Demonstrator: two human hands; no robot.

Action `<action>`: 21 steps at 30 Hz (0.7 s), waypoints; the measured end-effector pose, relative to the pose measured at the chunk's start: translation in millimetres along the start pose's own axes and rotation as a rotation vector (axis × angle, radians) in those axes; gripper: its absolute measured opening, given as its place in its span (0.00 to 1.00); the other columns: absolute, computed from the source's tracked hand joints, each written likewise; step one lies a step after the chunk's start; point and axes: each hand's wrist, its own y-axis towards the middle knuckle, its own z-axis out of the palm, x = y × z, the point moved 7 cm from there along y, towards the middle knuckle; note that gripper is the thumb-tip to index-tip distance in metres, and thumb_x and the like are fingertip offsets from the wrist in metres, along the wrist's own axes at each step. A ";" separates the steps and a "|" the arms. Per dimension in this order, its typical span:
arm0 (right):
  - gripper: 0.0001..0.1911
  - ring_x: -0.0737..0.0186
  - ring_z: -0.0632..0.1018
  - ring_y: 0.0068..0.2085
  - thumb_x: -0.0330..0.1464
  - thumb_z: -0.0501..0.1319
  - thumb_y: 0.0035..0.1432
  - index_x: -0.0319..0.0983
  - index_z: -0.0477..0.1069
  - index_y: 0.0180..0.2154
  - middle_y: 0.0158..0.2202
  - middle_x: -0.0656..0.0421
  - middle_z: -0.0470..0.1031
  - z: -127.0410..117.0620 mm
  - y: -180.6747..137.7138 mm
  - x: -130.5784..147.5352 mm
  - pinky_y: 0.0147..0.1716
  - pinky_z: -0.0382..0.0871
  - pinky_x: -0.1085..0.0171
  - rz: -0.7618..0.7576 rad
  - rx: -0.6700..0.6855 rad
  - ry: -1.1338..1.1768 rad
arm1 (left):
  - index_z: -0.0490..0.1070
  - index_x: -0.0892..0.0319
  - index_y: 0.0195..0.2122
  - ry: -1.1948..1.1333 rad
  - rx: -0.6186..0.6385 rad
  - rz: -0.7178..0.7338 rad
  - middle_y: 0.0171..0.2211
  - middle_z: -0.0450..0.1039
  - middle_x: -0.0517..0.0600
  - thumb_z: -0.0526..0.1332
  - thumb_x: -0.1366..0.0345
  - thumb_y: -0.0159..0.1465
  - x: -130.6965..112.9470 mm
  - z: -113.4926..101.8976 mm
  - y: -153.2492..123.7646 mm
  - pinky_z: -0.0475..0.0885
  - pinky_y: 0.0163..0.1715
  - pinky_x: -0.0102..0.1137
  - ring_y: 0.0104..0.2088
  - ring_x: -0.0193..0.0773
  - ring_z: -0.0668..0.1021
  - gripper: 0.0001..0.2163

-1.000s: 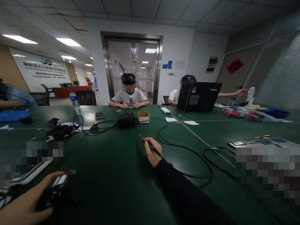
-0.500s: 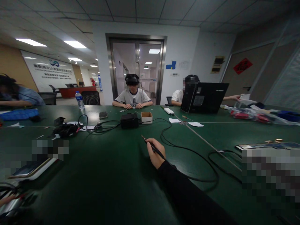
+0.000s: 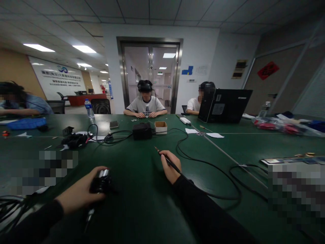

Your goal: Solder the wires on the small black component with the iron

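A person sits at a wide green surface (image 3: pixel 137 206) with both black-sleeved arms stretched forward. The right hand (image 3: pixel 170 168) rests on the surface and holds a thin dark tool (image 3: pixel 164 157) the way one holds a pen: the fingers (image 3: pixel 171 156) are pressed together around its shaft, and its fine tip points up and away to the left, clear of the surface. The tool looks light, stiff and slender, so it is best gripped on the shaft behind the tip, where the hand has it. A black cable (image 3: pixel 208 166) loops just beside this hand and could tug on it. The left hand (image 3: pixel 80 194) lies lower and nearer, its fingers (image 3: pixel 98 168) curled over a small dark and silver object (image 3: pixel 102 181), which sits on the surface at the fingertips. It appears hard and compact, and its shiny part may be slippery; a thin tail trails from it toward the viewer. Farther off stand a black box (image 3: pixel 142 130) and a small cardboard box (image 3: pixel 160 127).
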 end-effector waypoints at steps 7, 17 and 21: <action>0.11 0.60 0.77 0.43 0.33 0.53 0.61 0.42 0.73 0.39 0.40 0.58 0.78 -0.7 -0.1 -1.6 0.45 0.68 0.63 0.012 -0.012 0.019 | 0.52 0.56 0.57 -0.063 0.191 0.114 0.45 0.70 0.57 0.67 0.63 0.45 -79.6 70.5 83.5 0.74 0.18 0.30 0.27 0.40 0.78 0.39; 0.11 0.60 0.77 0.42 0.32 0.53 0.61 0.42 0.73 0.38 0.39 0.58 0.78 -1.7 -0.5 -0.1 0.45 0.68 0.63 0.010 -0.012 0.011 | 0.56 0.56 0.59 -0.184 0.149 0.178 0.53 0.66 0.65 0.72 0.63 0.38 -116.0 132.4 134.8 0.72 0.16 0.27 0.30 0.43 0.78 0.46; 0.11 0.60 0.77 0.42 0.32 0.53 0.61 0.42 0.73 0.39 0.40 0.58 0.78 -2.2 -0.1 1.2 0.45 0.68 0.63 0.009 -0.012 0.018 | 0.57 0.56 0.60 -0.318 0.073 0.161 0.42 0.76 0.58 0.73 0.56 0.38 -99.3 123.0 158.4 0.72 0.23 0.27 0.28 0.39 0.77 0.47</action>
